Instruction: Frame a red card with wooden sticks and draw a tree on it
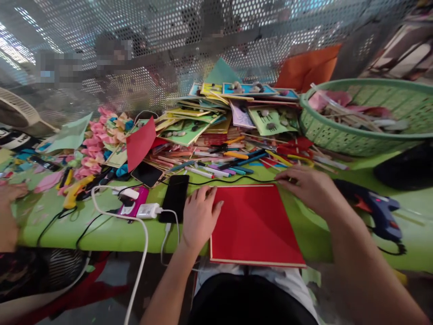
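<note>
A red square board (255, 225) lies at the table's front edge, partly over my lap. Pale thin strips run along its top, left and bottom edges. My left hand (199, 219) rests on the board's upper left edge, fingers and thumb apart, beside a black phone (174, 198). Over the upper right corner, my right hand (311, 189) has its fingertips drawn together; anything between them is too small to make out. A black cable (233, 181) passes just behind the board. Right of my right forearm lies a dark blue glue gun (379, 210).
Markers (233, 169), sticks and stacked cards with pebbles (269, 119) crowd the back. A green basket (365, 142) stands back right. At left are a purple power strip (135, 205), white cable, yellow glue gun (75, 192), pink paper flowers (94, 149) and another person's hand (10, 198).
</note>
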`<state>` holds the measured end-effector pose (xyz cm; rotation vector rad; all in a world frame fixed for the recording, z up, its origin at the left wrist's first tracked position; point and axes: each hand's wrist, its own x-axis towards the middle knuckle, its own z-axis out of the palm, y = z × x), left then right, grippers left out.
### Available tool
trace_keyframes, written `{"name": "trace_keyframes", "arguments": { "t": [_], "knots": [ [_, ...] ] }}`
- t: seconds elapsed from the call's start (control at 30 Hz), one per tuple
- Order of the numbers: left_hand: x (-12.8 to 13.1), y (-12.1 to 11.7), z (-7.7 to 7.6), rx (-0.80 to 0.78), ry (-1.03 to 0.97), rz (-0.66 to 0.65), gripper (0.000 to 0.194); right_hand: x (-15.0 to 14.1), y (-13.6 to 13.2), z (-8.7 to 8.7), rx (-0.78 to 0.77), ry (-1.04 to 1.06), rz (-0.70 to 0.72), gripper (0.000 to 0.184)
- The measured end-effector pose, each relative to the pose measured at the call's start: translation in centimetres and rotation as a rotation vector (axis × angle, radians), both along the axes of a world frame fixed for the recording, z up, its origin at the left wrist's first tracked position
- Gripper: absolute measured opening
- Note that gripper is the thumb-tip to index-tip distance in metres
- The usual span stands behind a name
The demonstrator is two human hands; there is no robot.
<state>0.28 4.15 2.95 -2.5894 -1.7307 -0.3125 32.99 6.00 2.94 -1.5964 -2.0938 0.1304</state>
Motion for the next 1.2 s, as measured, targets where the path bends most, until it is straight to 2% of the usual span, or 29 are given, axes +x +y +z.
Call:
{"name": "trace_keyframes", "arguments": {
  "t": [0.13,0.3,0.5,0.8,1.2],
  "knots": [
    [0.0,0.0,-0.2,0.014,-0.006,0.002,0.040,-0.9,0.3,-0.7,-0.064,-0.075,0.088,0.026],
    [-0.2,0.0,-0.6,0.030,-0.027,0.004,0.039,-1.6,0.3,-1.5,-0.004,-0.161,0.064,0.027],
    [-0.4,0.1,-0.9,0.030,-0.095,-0.004,0.039,-1.6,0.3,-1.7,0.007,-0.157,0.073,0.029],
    [-0.9,0.2,-1.6,0.065,-0.312,0.043,0.032,-0.8,0.7,-3.3,0.057,-0.142,0.067,0.034],
    [-0.7,0.2,-1.5,0.072,-0.259,0.036,0.030,-0.9,0.7,-3.4,0.060,-0.150,0.061,0.036]
  ]
}}
